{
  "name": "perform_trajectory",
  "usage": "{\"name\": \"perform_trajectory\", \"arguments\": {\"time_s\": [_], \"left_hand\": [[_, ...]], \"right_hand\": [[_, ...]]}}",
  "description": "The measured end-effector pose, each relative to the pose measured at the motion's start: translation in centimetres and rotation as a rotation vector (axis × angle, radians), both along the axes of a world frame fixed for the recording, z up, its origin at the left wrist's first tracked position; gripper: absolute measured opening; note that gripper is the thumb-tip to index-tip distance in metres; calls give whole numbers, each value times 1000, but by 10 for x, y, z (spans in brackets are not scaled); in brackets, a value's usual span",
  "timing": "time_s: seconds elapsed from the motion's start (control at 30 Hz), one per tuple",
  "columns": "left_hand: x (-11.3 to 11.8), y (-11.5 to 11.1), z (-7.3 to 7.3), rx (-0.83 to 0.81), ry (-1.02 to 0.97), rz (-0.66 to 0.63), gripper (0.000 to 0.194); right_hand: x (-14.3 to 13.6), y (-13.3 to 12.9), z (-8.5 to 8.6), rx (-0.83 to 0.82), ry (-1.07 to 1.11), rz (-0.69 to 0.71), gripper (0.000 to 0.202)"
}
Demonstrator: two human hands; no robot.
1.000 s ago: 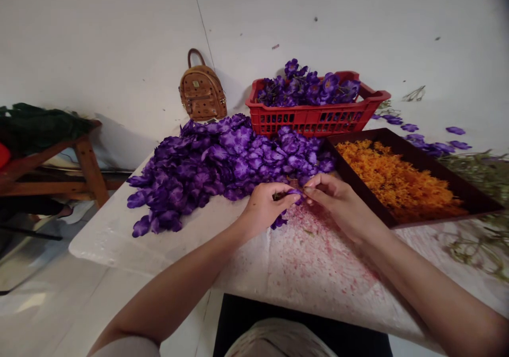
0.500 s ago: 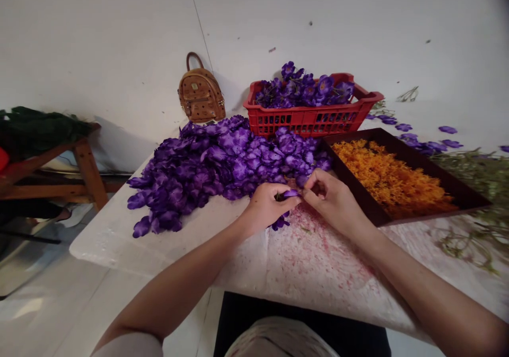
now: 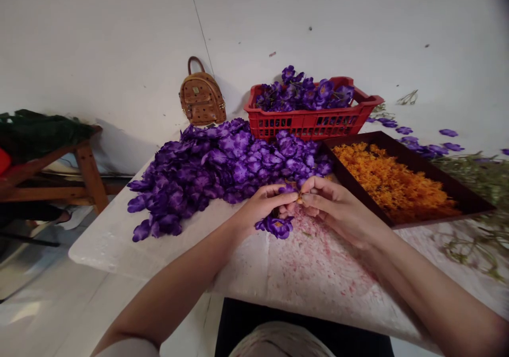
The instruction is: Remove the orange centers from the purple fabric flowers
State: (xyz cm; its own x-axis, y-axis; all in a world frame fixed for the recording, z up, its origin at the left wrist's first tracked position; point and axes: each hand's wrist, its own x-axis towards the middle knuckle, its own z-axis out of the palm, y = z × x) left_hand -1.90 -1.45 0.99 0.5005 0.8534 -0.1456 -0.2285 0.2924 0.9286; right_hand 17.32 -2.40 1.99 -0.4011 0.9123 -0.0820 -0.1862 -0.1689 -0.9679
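Note:
My left hand [image 3: 265, 204] is closed around a purple artificial flower [image 3: 287, 189], whose petals show at the fingertips. Beneath that hand hangs another purple flower [image 3: 278, 227] with a yellow centre; its stem is hidden by the fingers. My right hand [image 3: 336, 204] pinches a small yellow-orange flower centre [image 3: 299, 199], up against the left fingertips. Just beyond both hands lies a big heap of loose purple petals [image 3: 222, 160]. To the right, a dark shallow tray [image 3: 392, 220] holds a pile of orange flower centres [image 3: 397, 184].
At the back, a red plastic basket [image 3: 314, 121] holds purple flowers. A brown backpack [image 3: 202, 99] leans against the wall. Green stems [image 3: 477, 240] and some petals lie at the right. Pink-red specks mark the white tabletop [image 3: 258, 267]. A wooden bench [image 3: 89, 171] stands left.
A yellow-orange piece now shows between my fingertips. My right hand has turned and shifted slightly. The flower under my left hand has swung into fuller view.

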Motion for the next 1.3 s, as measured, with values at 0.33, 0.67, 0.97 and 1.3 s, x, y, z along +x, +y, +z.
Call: {"name": "perform_trajectory", "arguments": {"time_s": [0.33,0.67,0.97,1.3], "left_hand": [[-4,-3,-1,-44,-129,-101,39],[-1,1,-13,-115,-63,91,47],[0,-1,-11,-55,78,87,57],[-3,-1,-5,56,197,170,51]], "right_hand": [[4,6,10,-100,102,27,6],[24,18,-15,846,-887,-350,13],[0,1,-10,974,-709,-212,14],[-1,4,-9,897,-665,-172,18]]}}
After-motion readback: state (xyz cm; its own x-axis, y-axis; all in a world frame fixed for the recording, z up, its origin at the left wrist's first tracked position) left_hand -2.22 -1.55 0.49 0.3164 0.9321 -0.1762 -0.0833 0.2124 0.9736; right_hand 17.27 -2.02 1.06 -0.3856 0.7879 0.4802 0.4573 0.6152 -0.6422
